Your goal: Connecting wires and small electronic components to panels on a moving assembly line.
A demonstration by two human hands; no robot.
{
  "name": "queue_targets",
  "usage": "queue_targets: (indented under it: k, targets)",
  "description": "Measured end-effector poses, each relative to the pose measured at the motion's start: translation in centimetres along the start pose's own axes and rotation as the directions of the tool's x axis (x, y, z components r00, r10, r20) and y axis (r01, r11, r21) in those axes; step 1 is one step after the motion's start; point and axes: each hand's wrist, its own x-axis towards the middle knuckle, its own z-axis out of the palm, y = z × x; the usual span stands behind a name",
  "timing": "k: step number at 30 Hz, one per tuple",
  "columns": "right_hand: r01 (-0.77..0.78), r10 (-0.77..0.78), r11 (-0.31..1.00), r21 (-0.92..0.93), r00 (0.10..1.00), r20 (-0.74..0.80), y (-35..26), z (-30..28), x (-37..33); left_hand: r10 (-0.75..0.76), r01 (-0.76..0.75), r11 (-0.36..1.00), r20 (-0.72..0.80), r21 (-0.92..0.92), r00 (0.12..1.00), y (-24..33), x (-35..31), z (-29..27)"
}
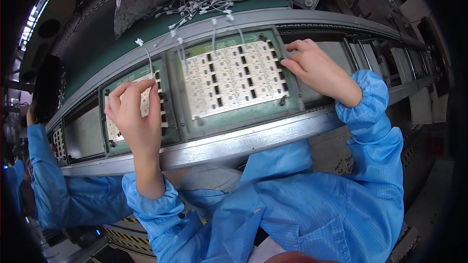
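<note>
My left hand (131, 104) is over the left green fixture board (170, 117), with thumb and forefinger closed together at the lower end of a short white wire (148, 60). A small white connector tips that wire's upper end. White circuit boards (145, 102) in this fixture are partly covered by my fingers. My right hand (317, 65) is at the right edge of a second green fixture board (234, 117); its thumb and forefinger are apart, near a black knob, with nothing visible between them. White circuit boards (226, 80) with black parts fill this fixture, and several white wires (213, 39) lie across its top.
Metal rails (253, 139) run along both sides of the conveyor. Behind it, a green worktop (87, 58) carries a clear plastic bag (146, 0) and a heap of white connector wires (204, 2). At the left, another person's blue sleeve (46, 165) reaches the line.
</note>
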Motion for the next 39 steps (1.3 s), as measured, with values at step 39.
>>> queue_targets:
  k: [39]
  targets:
    - [0.566, -0.214, 0.707, 0.424, 0.743, -0.634, -5.3, -2.5, 20.3, 0.113, -0.137, 0.986, 0.232, 0.091, 0.966, 3.2, -1.0, 4.3]
